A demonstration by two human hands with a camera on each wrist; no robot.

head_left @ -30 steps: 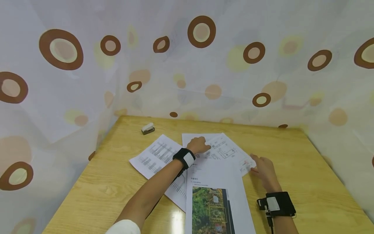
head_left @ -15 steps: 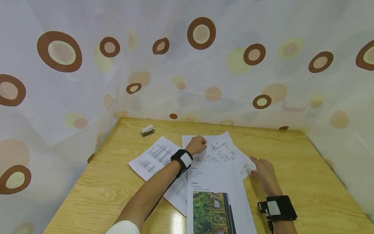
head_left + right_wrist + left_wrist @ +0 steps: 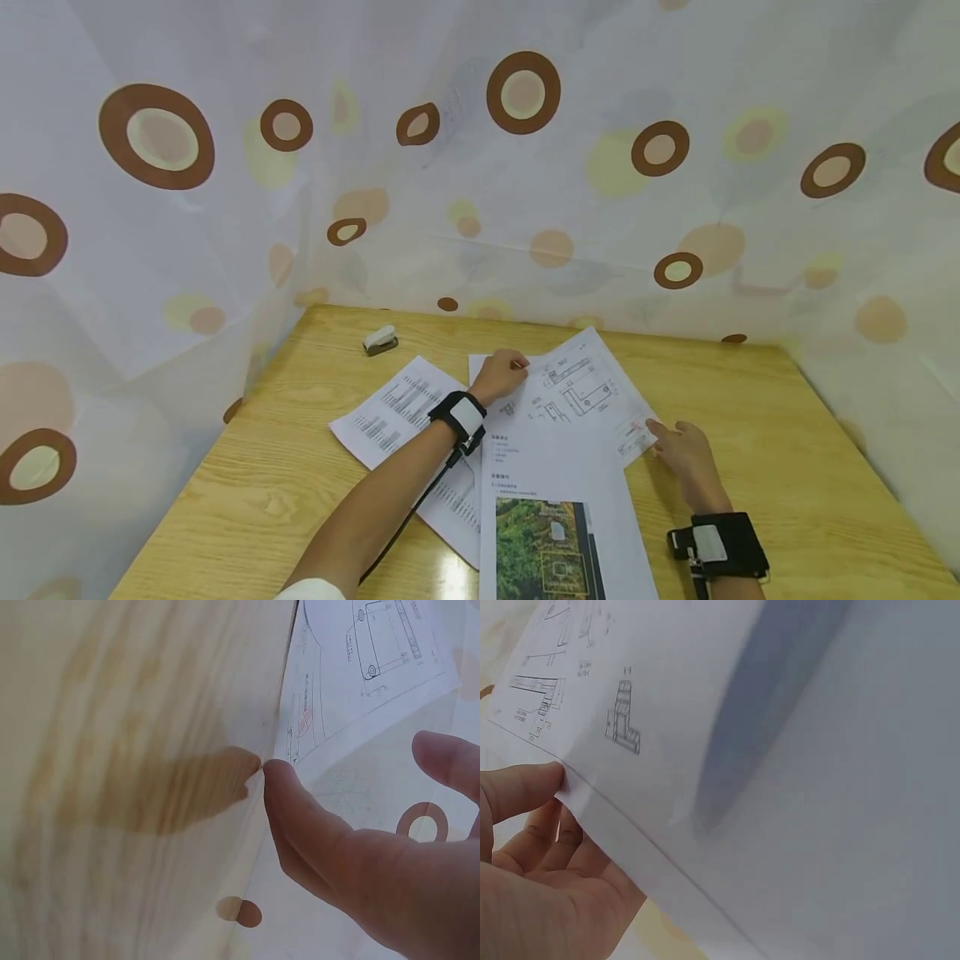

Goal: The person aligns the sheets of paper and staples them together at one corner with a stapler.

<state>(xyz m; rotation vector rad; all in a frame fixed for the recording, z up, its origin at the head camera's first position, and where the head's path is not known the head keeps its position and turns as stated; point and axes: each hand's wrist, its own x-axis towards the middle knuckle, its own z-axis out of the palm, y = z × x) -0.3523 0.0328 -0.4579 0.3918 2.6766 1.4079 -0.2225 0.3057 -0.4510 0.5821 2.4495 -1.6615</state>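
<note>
My left hand [image 3: 501,375] reaches over the papers and holds the left edge of a white drawing sheet [image 3: 592,379] printed with line drawings. In the left wrist view its thumb [image 3: 529,784] lies on one face of the sheet, with the fingers curled behind. My right hand [image 3: 688,462] is at the sheet's lower right corner, fingertips right at the paper. Seen from the right wrist, a fingertip [image 3: 279,774] meets that corner while another digit [image 3: 442,754] stands apart. The sheet's far corner points away from me, and its lower part overlaps a page with a colour photo [image 3: 536,546].
A page of text columns [image 3: 408,400] lies tilted on the left. Another white sheet shows partly behind my left hand. A small white and grey stapler [image 3: 380,340] sits at the back left of the wooden table [image 3: 277,483]. A spotted curtain [image 3: 555,192] stands behind the table.
My left hand has taken hold of the drawing sheet and shifted slightly left. The sheet's far corner has risen and swung right; my right hand stays at its lower right corner.
</note>
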